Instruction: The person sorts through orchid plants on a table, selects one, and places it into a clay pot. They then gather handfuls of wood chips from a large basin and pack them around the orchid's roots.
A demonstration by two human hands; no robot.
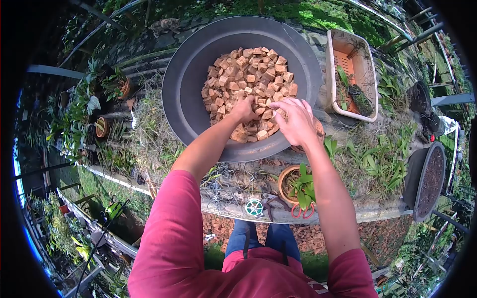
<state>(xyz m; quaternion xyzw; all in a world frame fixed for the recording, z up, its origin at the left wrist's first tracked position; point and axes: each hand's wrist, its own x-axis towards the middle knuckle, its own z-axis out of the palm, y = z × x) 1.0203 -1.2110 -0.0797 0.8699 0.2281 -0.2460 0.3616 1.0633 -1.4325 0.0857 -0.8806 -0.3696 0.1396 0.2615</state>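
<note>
A wide dark grey basin [179, 92] holds a heap of tan, cube-like coconut husk chunks [251, 77]. My left hand [243, 110] reaches into the near part of the heap. Its fingers are curled down among the chunks, and their tips are hidden. Just to the right, my right hand [296, 120] is over the basin's near right side, with thumb and fingers bent around a husk chunk. Under the right wrist a reddish-brown rounded thing [320, 129] shows in part; the arm covers most of it.
A dirty white rectangular tub [329, 74] stands right of the basin. Nearer me are a potted plant [282, 185], red-handled scissors [303, 211], dark pliers [271, 206] and a green wire spool [254, 207]. A tilted dark pot [417, 176] is at the right edge.
</note>
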